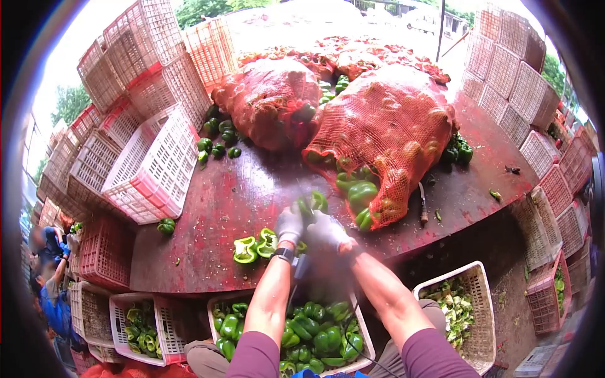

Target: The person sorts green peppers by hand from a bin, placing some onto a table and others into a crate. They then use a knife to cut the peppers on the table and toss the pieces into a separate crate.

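Just above the table's front edge, a green bell pepper [317,201] is gripped between my two gloved hands. My left hand [290,225] closes on its near left side, a dark band on the wrist. My right hand [326,231] is on the pepper's near right side, somewhat blurred, with its fingertips partly hidden. Left of my hands lie cut pepper halves [245,250], pale insides showing. Just ahead, a red mesh sack [387,135] spills whole peppers [362,194] from its mouth. Below my forearms stands a crate of green peppers [328,340].
A knife [423,203] lies right of the sack on the reddish table [208,246]. A second sack [271,101] stands behind. Stacked crates [154,167] flank the left, more crates [504,75] the right. A crate of pepper scraps [482,315] is low right. Other people [53,302] work far left.
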A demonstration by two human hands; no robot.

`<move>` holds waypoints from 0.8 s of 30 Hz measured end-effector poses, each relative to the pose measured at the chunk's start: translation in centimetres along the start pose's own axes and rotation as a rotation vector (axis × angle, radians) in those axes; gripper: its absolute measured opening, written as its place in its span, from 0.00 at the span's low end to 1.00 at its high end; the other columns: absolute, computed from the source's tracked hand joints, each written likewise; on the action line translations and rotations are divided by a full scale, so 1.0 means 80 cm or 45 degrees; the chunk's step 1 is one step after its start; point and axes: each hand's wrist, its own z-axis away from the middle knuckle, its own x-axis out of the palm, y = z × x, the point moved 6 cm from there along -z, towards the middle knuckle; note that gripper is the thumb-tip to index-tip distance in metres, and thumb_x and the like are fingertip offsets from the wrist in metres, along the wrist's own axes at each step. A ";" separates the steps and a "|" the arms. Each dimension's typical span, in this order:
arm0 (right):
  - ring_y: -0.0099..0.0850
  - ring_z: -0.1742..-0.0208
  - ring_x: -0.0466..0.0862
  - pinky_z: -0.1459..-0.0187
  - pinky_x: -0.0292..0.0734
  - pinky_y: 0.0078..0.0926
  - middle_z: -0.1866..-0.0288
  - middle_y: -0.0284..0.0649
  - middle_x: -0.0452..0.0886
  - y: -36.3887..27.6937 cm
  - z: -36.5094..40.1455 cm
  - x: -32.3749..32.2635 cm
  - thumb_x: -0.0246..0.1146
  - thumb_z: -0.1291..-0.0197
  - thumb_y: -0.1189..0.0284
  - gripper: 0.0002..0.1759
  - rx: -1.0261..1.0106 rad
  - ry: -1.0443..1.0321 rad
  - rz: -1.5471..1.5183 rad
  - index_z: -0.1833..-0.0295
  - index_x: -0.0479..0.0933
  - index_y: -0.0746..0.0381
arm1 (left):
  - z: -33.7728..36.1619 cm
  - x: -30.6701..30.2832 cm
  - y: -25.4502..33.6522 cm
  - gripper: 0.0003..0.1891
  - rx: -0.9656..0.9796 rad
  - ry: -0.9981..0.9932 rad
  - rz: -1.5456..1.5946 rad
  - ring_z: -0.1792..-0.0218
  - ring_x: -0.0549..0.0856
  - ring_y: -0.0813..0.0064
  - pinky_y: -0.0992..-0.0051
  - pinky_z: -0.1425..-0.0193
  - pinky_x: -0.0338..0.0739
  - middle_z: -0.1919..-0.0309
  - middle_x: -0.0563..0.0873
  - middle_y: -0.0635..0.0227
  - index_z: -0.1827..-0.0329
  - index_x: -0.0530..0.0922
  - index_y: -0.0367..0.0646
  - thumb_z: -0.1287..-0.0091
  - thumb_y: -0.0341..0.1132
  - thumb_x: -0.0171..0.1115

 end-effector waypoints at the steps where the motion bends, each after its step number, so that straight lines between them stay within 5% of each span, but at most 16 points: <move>1: 0.55 0.52 0.86 0.48 0.78 0.51 0.57 0.60 0.85 -0.010 0.025 -0.010 0.58 0.41 0.65 0.30 -0.062 0.085 0.021 0.33 0.69 0.65 | 0.007 -0.012 0.004 0.31 0.091 0.149 -0.047 0.46 0.83 0.44 0.50 0.42 0.76 0.51 0.85 0.44 0.49 0.82 0.42 0.25 0.60 0.39; 2: 0.55 0.54 0.85 0.49 0.77 0.51 0.58 0.59 0.85 -0.017 0.051 -0.018 0.58 0.41 0.66 0.32 -0.120 0.170 0.044 0.30 0.67 0.63 | 0.014 -0.020 0.007 0.29 0.182 0.294 -0.091 0.50 0.84 0.44 0.49 0.45 0.76 0.56 0.86 0.45 0.51 0.81 0.42 0.25 0.58 0.41; 3: 0.56 0.54 0.85 0.50 0.77 0.52 0.59 0.57 0.85 -0.021 0.083 -0.032 0.58 0.41 0.65 0.35 -0.253 0.359 0.129 0.27 0.63 0.58 | 0.023 -0.027 0.017 0.23 0.503 0.757 -0.205 0.61 0.85 0.47 0.49 0.52 0.76 0.64 0.84 0.51 0.56 0.80 0.44 0.27 0.55 0.47; 4: 0.56 0.56 0.85 0.53 0.78 0.52 0.61 0.55 0.85 -0.014 0.111 -0.039 0.58 0.40 0.65 0.34 -0.296 0.496 0.088 0.27 0.64 0.60 | 0.050 -0.046 0.048 0.17 0.642 0.806 -0.249 0.64 0.84 0.52 0.52 0.57 0.78 0.66 0.83 0.55 0.57 0.80 0.47 0.29 0.50 0.52; 8: 0.48 0.68 0.86 0.62 0.80 0.43 0.69 0.51 0.83 0.027 0.214 -0.090 0.59 0.40 0.67 0.33 -0.113 0.637 -0.317 0.28 0.66 0.61 | 0.094 0.019 0.127 0.12 1.032 0.321 -0.116 0.65 0.85 0.55 0.56 0.60 0.79 0.65 0.85 0.59 0.61 0.80 0.47 0.33 0.47 0.60; 9: 0.42 0.71 0.85 0.64 0.80 0.40 0.73 0.48 0.80 0.056 0.220 -0.091 0.59 0.40 0.68 0.33 -0.092 0.703 -0.443 0.28 0.66 0.62 | 0.117 0.028 0.155 0.13 0.957 0.099 -0.176 0.62 0.86 0.55 0.57 0.58 0.80 0.63 0.86 0.59 0.60 0.80 0.48 0.33 0.48 0.61; 10: 0.35 0.74 0.83 0.65 0.80 0.35 0.75 0.44 0.78 0.068 0.235 -0.100 0.59 0.40 0.69 0.32 -0.045 0.784 -0.498 0.28 0.67 0.64 | 0.121 0.055 0.169 0.20 0.973 -0.011 -0.201 0.57 0.87 0.53 0.57 0.53 0.81 0.59 0.86 0.57 0.46 0.81 0.52 0.35 0.52 0.63; 13: 0.28 0.75 0.81 0.67 0.79 0.32 0.76 0.39 0.77 0.103 0.244 -0.109 0.59 0.40 0.71 0.32 0.050 0.859 -0.734 0.29 0.67 0.64 | 0.134 0.112 0.192 0.30 0.952 -0.259 -0.362 0.49 0.85 0.49 0.55 0.46 0.80 0.49 0.83 0.52 0.32 0.72 0.55 0.37 0.53 0.65; 20: 0.30 0.75 0.81 0.65 0.79 0.33 0.74 0.40 0.78 0.105 0.243 -0.119 0.59 0.40 0.70 0.32 0.034 0.793 -0.593 0.29 0.68 0.62 | 0.131 0.072 0.158 0.33 0.577 -0.419 -0.063 0.42 0.83 0.51 0.58 0.39 0.77 0.44 0.84 0.49 0.33 0.75 0.50 0.38 0.57 0.65; 24: 0.32 0.74 0.82 0.64 0.80 0.34 0.73 0.41 0.78 0.098 0.241 -0.098 0.59 0.40 0.69 0.31 0.065 0.589 -0.469 0.29 0.69 0.59 | 0.135 0.055 0.087 0.35 0.369 -0.162 0.083 0.42 0.84 0.51 0.60 0.38 0.76 0.46 0.86 0.49 0.34 0.77 0.45 0.36 0.61 0.62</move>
